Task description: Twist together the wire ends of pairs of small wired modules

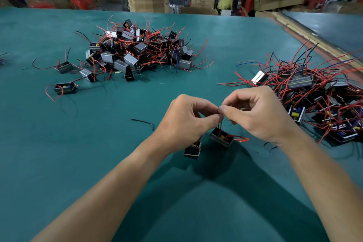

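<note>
Two small black box modules hang below my hands over the green table (98,163): the left module (192,149) under my left wrist, the right module (221,138) with a loose red wire (243,139) sticking out to its right. My left hand (186,122) and my right hand (255,114) meet fingertip to fingertip, each pinching the wire ends that rise from the modules. The joint itself is hidden between thumbs and forefingers.
A heap of modules with red and black wires (135,51) lies at the back centre. A second tangled heap (314,92) spreads along the right edge. Loose modules (64,88) sit at the left. A black wire offcut (143,122) lies left of my hands. Cardboard boxes stand beyond the table.
</note>
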